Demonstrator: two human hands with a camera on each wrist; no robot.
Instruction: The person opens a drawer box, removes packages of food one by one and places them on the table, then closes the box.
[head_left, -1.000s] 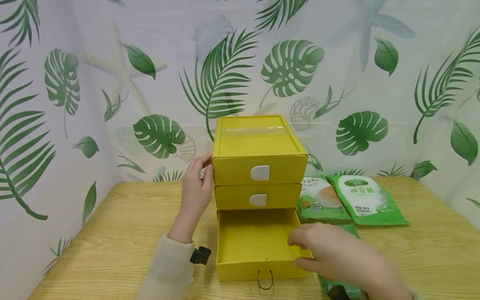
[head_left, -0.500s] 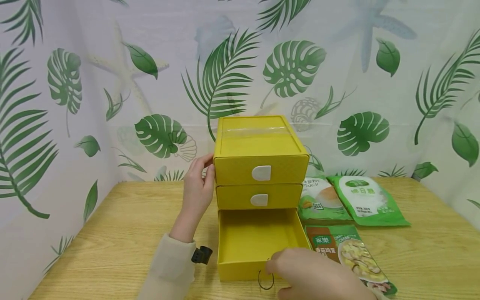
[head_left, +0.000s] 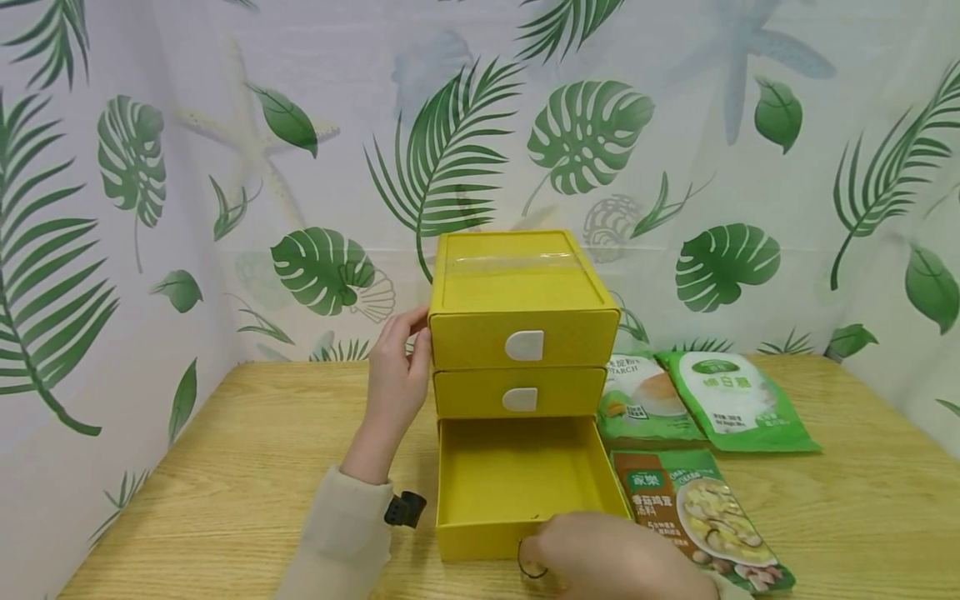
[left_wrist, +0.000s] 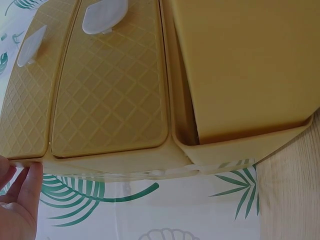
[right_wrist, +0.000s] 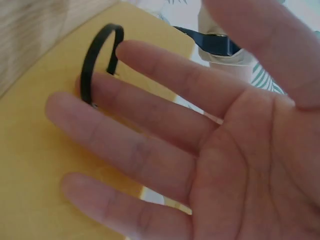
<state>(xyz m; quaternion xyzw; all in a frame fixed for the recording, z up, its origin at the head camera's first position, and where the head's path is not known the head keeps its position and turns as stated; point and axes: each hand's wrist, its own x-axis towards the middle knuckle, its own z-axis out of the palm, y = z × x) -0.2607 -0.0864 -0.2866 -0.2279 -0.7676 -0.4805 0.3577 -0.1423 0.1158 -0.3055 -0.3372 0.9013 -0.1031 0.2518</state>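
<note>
A yellow drawer cabinet (head_left: 525,283) stands on the wooden table, its bottom drawer (head_left: 480,543) pulled out with nothing in it. My left hand (head_left: 397,375) rests against the cabinet's upper left side, fingertips at the edge of the top drawer (left_wrist: 25,100) in the left wrist view. In front of the bottom drawer, my right hand (head_left: 611,554) reaches to the black loop handle (right_wrist: 89,65). Its fingers (right_wrist: 145,150) are straight and spread, with one behind the loop and another right at its edge. White tabs (head_left: 524,345) mark the two upper drawers, both closed.
Right of the drawer lies a soup mix packet (head_left: 705,517) with a picture of a bowl. Behind it are a starch bag (head_left: 648,400) and a green-and-white bag (head_left: 735,400). A leaf-patterned sheet (head_left: 450,125) hangs behind the table.
My right hand has moved left and down from the drawer's right side to the loop handle, uncovering the soup mix packet. The left hand stays at the cabinet's side.
</note>
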